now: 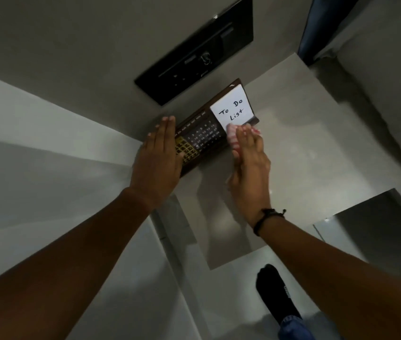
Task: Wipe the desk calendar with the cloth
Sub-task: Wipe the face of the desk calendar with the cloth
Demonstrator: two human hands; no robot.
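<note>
A dark brown desk calendar (204,133) stands on a pale surface against the wall, with gold blocks at its left, a date grid in the middle and a white "To Do List" pad (232,107) at its right. My left hand (157,158) lies flat with fingers together against the calendar's left end. My right hand (249,158) presses a pink-and-white striped cloth (233,139) against the calendar's front, just below the pad. Most of the cloth is hidden under my fingers.
A black flat panel (194,55) hangs on the wall just above the calendar. A blue edge (310,33) shows at the top right. My foot in a black sock (274,293) stands on the floor below the surface's edge.
</note>
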